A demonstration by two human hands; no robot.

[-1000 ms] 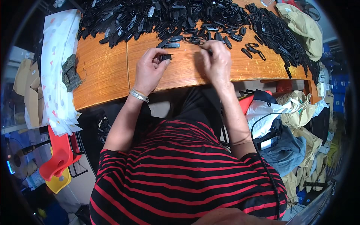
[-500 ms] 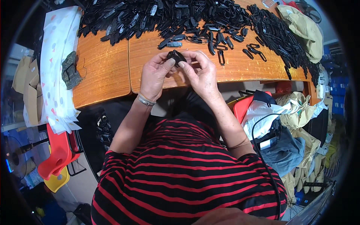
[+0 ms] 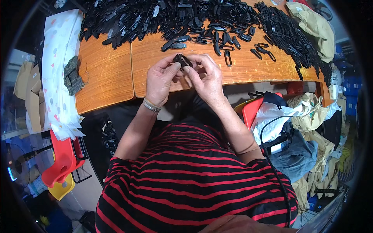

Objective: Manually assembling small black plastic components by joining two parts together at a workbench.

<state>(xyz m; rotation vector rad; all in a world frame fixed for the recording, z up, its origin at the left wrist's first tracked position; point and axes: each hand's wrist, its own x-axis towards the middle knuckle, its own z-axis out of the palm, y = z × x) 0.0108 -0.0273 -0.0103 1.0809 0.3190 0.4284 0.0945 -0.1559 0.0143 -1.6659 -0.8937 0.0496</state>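
Observation:
Between both hands, just over the table's near edge, is a small black plastic part (image 3: 182,60) with a frame-like opening on its right side; fingers cover much of it. My left hand (image 3: 161,77) pinches its left side with thumb and fingers. My right hand (image 3: 206,75) grips the other side, thumb tip pressed near its lower edge. Beyond the hands lie a few loose black clip-like pieces (image 3: 178,46) and an open black rectangular frame (image 3: 228,58).
A large heap of black plastic pieces (image 3: 136,19) covers the table's far side, with a pile of black frames (image 3: 289,37) at right. A grey knitted cloth (image 3: 72,75) lies on white dotted sheeting (image 3: 60,50) at left. A red chair (image 3: 60,163) and bags (image 3: 307,112) flank me.
The black part has turned slightly in my fingers, so its opening shows more. Both hands stay in nearly the same place; the whole view has shifted a little.

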